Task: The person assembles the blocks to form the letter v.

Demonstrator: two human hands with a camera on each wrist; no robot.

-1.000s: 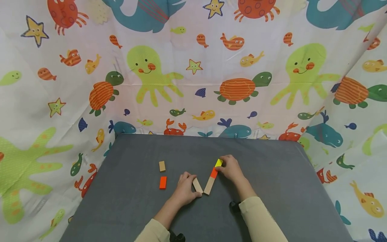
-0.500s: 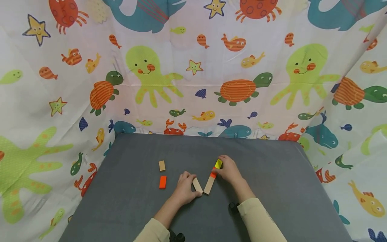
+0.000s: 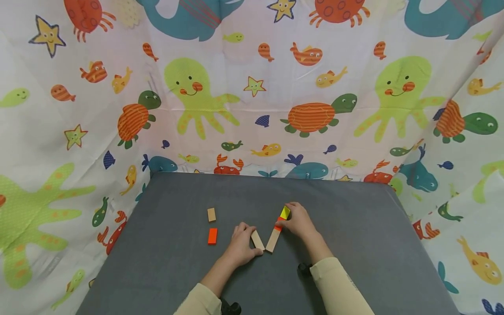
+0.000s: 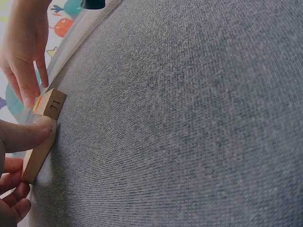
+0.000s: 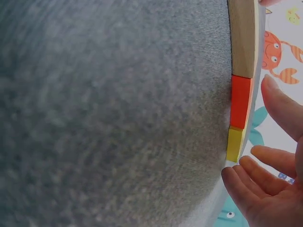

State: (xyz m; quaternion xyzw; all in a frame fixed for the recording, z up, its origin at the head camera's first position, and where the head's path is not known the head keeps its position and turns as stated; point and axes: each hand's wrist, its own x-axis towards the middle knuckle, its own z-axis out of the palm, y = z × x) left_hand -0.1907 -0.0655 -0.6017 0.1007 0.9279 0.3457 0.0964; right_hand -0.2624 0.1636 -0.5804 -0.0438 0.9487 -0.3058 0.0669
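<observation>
Two plain wooden blocks meet in a V on the grey cloth. My left hand [image 3: 239, 246] grips the left wooden block [image 3: 257, 240] lengthwise, thumb at the near end and curled fingers at the far end. Along the other arm of the V, the right wooden block [image 3: 272, 241], stamped 71 in the left wrist view, continues into an orange block [image 5: 240, 101] and a yellow block [image 5: 234, 144]. My right hand [image 3: 301, 222] is spread around these coloured blocks. Its fingertips are right at the yellow end, while the thumb overlaps the orange block in the head view.
Left of the hands lie a small wooden block [image 3: 211, 215] and a second orange block [image 3: 212, 236]. The grey table [image 3: 165, 262] ends at a curtain [image 3: 244, 105] printed with sea animals. Dark wrist devices sit by both sleeves.
My right hand has shifted slightly, its thumb moving from beside the orange block to over it. My left hand and the wooden blocks have stayed in place.
</observation>
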